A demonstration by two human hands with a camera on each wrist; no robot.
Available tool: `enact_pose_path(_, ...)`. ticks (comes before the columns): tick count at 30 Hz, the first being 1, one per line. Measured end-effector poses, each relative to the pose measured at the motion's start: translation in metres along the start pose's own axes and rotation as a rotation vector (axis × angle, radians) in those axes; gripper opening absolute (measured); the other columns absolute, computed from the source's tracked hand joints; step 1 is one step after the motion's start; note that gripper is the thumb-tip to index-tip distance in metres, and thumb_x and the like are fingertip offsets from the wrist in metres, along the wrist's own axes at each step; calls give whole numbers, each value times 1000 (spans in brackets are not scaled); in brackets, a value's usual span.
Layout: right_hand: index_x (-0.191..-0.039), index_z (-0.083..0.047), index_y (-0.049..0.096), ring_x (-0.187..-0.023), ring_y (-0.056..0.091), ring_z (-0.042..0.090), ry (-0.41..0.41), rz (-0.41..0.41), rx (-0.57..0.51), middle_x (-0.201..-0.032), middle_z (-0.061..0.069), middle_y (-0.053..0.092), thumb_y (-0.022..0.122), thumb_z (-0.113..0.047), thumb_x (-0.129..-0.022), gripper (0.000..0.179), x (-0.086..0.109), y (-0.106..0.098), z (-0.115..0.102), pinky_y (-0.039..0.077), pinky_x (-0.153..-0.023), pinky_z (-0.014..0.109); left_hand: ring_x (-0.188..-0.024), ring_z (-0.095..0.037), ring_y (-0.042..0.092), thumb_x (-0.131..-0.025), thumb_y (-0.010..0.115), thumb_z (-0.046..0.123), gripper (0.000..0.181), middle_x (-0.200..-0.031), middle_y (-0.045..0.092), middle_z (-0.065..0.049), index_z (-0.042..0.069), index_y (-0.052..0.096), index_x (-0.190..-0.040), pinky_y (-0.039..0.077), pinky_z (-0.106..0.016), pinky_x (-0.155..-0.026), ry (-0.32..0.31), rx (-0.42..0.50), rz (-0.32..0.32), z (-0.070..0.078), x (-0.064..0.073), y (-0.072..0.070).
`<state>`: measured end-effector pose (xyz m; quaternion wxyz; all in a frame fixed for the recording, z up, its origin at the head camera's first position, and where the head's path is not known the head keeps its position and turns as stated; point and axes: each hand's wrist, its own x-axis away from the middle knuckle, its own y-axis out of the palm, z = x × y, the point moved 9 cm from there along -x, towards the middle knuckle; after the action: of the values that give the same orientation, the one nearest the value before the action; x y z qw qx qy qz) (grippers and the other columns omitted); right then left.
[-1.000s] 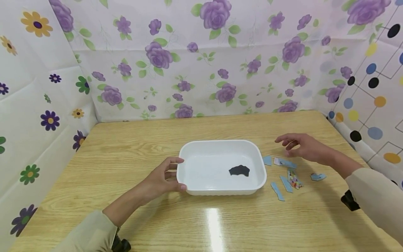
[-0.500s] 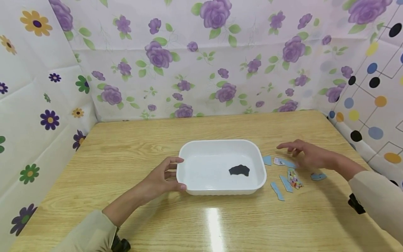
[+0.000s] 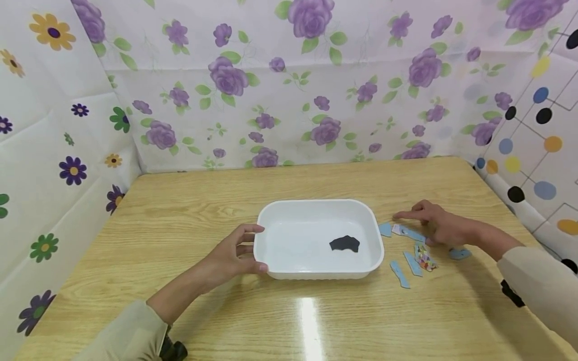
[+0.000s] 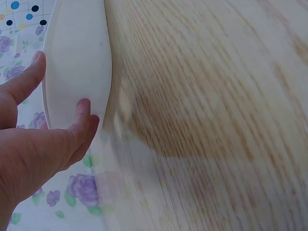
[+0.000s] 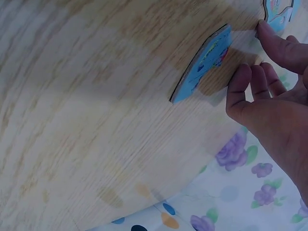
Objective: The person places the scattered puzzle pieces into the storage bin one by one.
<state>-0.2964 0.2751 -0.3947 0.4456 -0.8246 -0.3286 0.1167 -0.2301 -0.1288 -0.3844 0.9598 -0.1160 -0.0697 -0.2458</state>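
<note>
My left hand [image 3: 232,254] holds the left end of a white rectangular tray [image 3: 289,273], its thumb at the near corner and fingertips at the far rim. In the left wrist view the fingers [image 4: 83,108] lie along the tray's outer wall [image 4: 79,62]. One dark, irregular puzzle piece [image 3: 345,243] lies inside the tray. On the right, my right hand [image 3: 444,225] is low over the table, index finger straight, thumb at the end of a long blue puzzle piece [image 3: 408,233]. In the right wrist view the thumb [image 5: 279,48] and other fingers are apart.
Several puzzle pieces lie right of the tray: a small blue one [image 3: 385,229], two blue strips, [image 3: 399,274] a multicoloured one [image 3: 425,258] and a blue one [image 3: 459,253] under the right wrist. Flower-patterned sheets [image 3: 253,100] enclose the wooden table [image 3: 203,200] at the back and sides.
My right hand has come down to the pieces, its thumb now at the long blue puzzle piece and index finger straightened. The left hand and tray have stayed in place.
</note>
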Motion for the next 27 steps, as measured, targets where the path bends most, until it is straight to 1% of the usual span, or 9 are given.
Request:
enact_pose_path(4, -140, -9, 50, -92, 34, 26, -43, 4, 61, -117, 15, 41, 71, 15, -66, 80, -1, 1, -6, 29, -74, 37, -131, -39, 41, -77, 81, 14, 83, -145, 34, -19, 13, 31, -143, 49, -40, -95, -6, 1, 5, 0, 1, 0)
enact_pose_path(6, -139, -11, 51, -92, 35, 26, -45, 1, 79, -118, 14, 41, 71, 13, -67, 79, -2, 1, -7, 28, -73, 37, -131, -39, 41, -78, 81, 14, 83, -145, 34, -20, 12, 31, -144, 49, -40, -95, -6, 3, 3, 0, 1, 1)
enact_pose_path(9, -139, -14, 53, -94, 35, 26, -23, 7, 88, -119, 14, 41, 74, 10, -70, 76, -1, 2, -4, 29, -74, 37, -132, -39, 41, -78, 81, 13, 83, -145, 33, -20, 12, 31, -143, 49, -40, -95, -4, 8, 0, 0, 1, 1)
enact_pose_path(12, -138, -17, 54, -95, 35, 26, -20, 20, 97, -121, 12, 40, 77, 5, -73, 72, 0, 1, -2, 29, -75, 37, -132, -39, 41, -78, 81, 13, 82, -145, 33, -20, 12, 31, -143, 49, -40, -96, 0, 9, 0, 1, 0, 1)
enact_pose_path(16, -137, -16, 55, -97, 34, 25, -42, 38, 96, -121, 12, 41, 79, -5, -76, 66, 1, 0, 0, 30, -76, 37, -131, -38, 41, -78, 81, 12, 82, -145, 34, -20, 12, 31, -143, 49, -40, -96, -1, 10, 2, 0, 0, 0)
enact_pose_path(19, -137, -17, 55, -98, 34, 25, -26, 34, 100, -121, 11, 40, 78, -8, -78, 65, 2, 0, 3, 31, -77, 37, -131, -38, 42, -77, 81, 12, 83, -145, 34, -20, 12, 31, -143, 49, -39, -96, -3, 10, 1, 0, 0, 1)
enact_pose_path(24, -140, -23, 52, -99, 31, 27, 34, -13, 99, -124, 8, 34, 77, -3, -78, 69, 5, 1, 9, 30, -77, 37, -131, -38, 42, -78, 81, 12, 82, -146, 33, -20, 12, 31, -143, 49, -39, -95, -1, 12, -2, 1, 0, 1)
enact_pose_path(27, -140, -22, 52, -95, 30, 27, 35, -17, 75, -123, 7, 32, 76, 0, -77, 71, 5, 1, 8, 29, -73, 35, -131, -38, 42, -78, 80, 12, 82, -145, 33, -20, 12, 30, -144, 49, -40, -95, -1, 7, -4, 1, 1, 1)
